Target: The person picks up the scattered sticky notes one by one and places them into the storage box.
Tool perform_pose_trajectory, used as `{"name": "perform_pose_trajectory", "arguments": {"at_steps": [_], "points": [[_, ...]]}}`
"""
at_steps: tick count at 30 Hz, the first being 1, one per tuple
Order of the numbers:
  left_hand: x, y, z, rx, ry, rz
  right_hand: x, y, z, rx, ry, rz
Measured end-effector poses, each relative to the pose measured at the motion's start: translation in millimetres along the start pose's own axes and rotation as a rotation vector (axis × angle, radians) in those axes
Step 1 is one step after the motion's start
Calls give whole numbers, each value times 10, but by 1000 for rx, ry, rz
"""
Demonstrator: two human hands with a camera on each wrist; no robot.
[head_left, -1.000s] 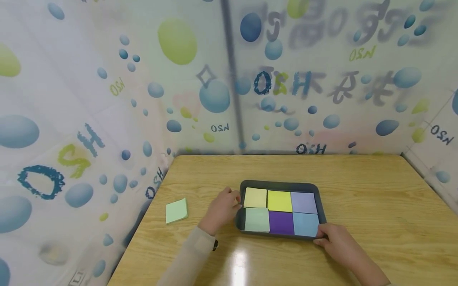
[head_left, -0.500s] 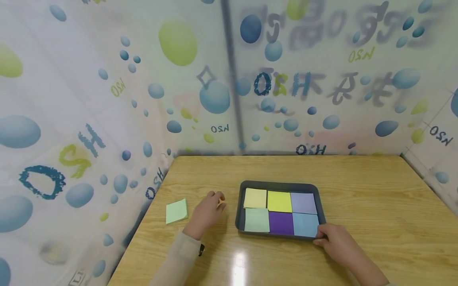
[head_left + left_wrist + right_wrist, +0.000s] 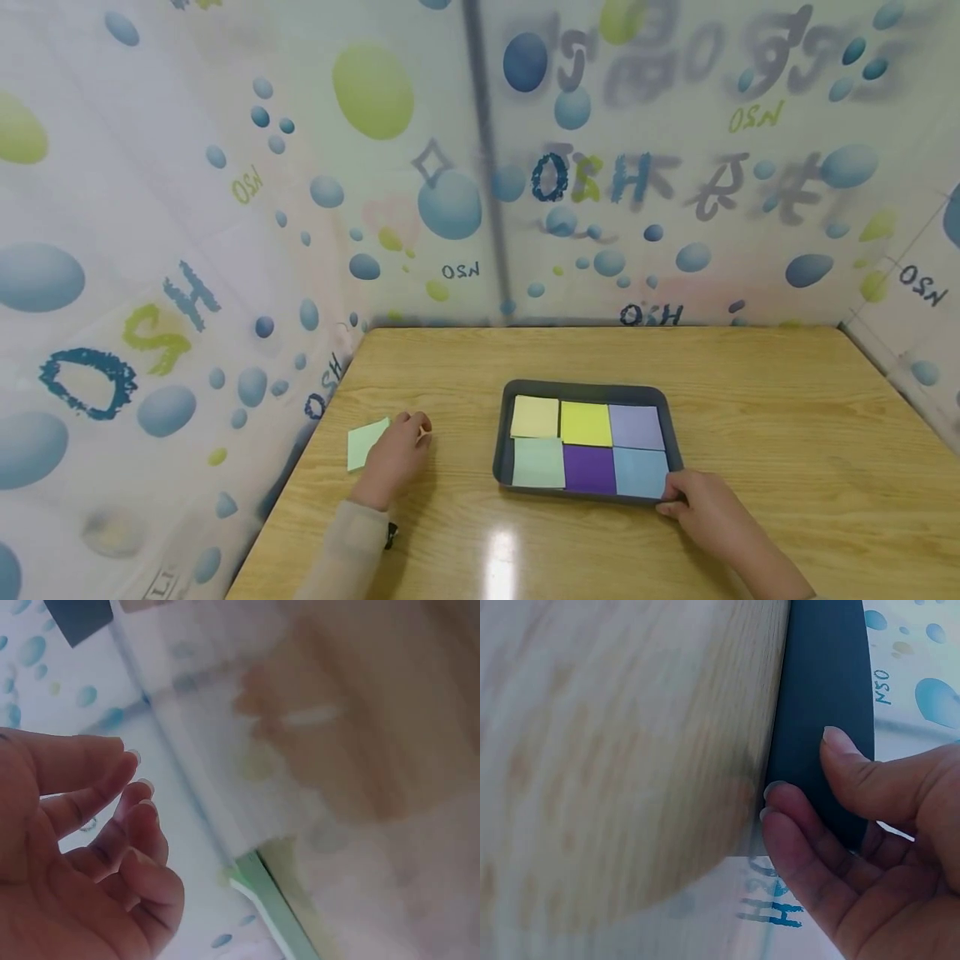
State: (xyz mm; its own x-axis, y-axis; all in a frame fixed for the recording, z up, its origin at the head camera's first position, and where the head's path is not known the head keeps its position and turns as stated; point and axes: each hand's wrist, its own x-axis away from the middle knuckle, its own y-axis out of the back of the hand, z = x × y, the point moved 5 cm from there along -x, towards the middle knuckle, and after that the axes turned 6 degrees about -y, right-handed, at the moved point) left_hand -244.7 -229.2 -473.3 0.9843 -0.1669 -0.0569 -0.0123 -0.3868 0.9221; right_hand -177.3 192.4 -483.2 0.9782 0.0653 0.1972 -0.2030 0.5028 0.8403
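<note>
Biggest risk I can see here: the left hand (image 3: 393, 462) sits right at the light green sticky-note pad (image 3: 365, 442) near the table's (image 3: 750, 375) left edge, fingers loosely curled and holding nothing, so a clumsy grab could peel off just the top sheet or shove the pad toward the edge. The pad lies on the wood just left of those fingertips, maybe touching, well apart from the dark tray (image 3: 587, 389) of coloured notes. The right hand (image 3: 701, 504) pinches the tray's near right corner, thumb on top, so a tug there could slide it.
</note>
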Motion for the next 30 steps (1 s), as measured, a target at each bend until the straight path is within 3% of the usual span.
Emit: {"name": "perform_pose_trajectory", "arguments": {"at_steps": [17, 24, 30], "points": [[132, 161, 531, 4, 116, 16, -13, -24, -5, 9, -12, 22], [155, 227, 648, 5, 130, 9, -18, -7, 5, 9, -14, 20], [161, 215, 712, 25, 191, 70, -13, -6, -1, 10, -10, 13]]}}
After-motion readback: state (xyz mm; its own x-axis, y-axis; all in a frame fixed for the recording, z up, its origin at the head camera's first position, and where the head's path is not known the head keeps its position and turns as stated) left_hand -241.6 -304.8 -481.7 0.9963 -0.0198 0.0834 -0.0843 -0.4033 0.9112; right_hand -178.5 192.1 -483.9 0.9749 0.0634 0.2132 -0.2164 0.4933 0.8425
